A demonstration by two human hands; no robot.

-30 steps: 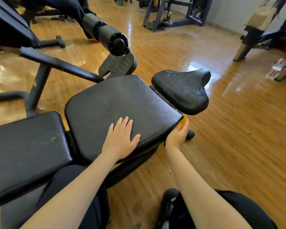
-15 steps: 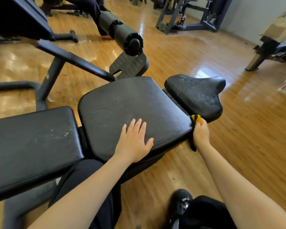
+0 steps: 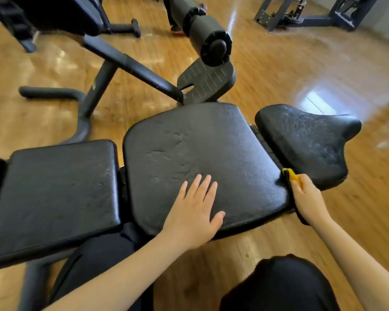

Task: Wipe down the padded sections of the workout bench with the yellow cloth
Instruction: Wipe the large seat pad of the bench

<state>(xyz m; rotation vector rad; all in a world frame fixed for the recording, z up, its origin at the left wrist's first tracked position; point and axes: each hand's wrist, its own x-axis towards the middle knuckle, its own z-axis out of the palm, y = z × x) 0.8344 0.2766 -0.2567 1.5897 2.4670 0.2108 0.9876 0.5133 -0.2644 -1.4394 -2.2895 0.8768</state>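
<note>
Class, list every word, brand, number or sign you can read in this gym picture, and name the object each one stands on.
None can be read: no print shows on the middle pad, the left pad, the saddle-shaped pad, the yellow cloth or the foam roller.
A pale mark on the frame post: too small and blurred to read.
</note>
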